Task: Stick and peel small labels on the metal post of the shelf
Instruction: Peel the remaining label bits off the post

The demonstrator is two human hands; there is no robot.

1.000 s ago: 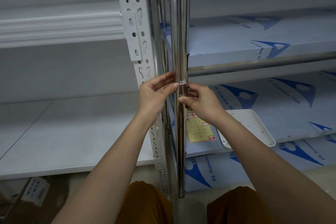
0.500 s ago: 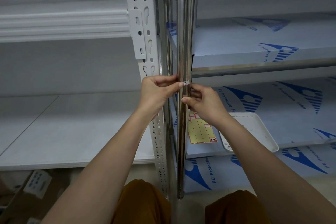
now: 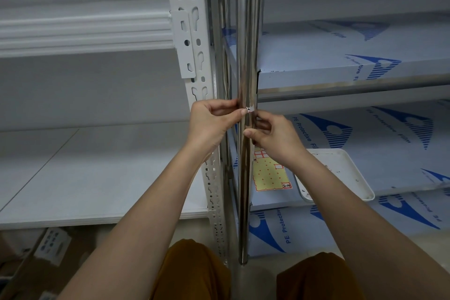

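White shelving fills the head view, with film-covered shelves [image 3: 341, 60] to the right of a shiny post [image 3: 247, 56]. Both hands meet at the post: the left hand [image 3: 211, 124] pinches a small white label [image 3: 250, 109] against it, and the right hand [image 3: 275, 136] curls round the post just below. Whether the label is going on or coming off, I cannot tell. A yellow label sheet [image 3: 270, 175] and a tray [image 3: 341, 173] lie on the shelf behind, so more rounds likely remain.
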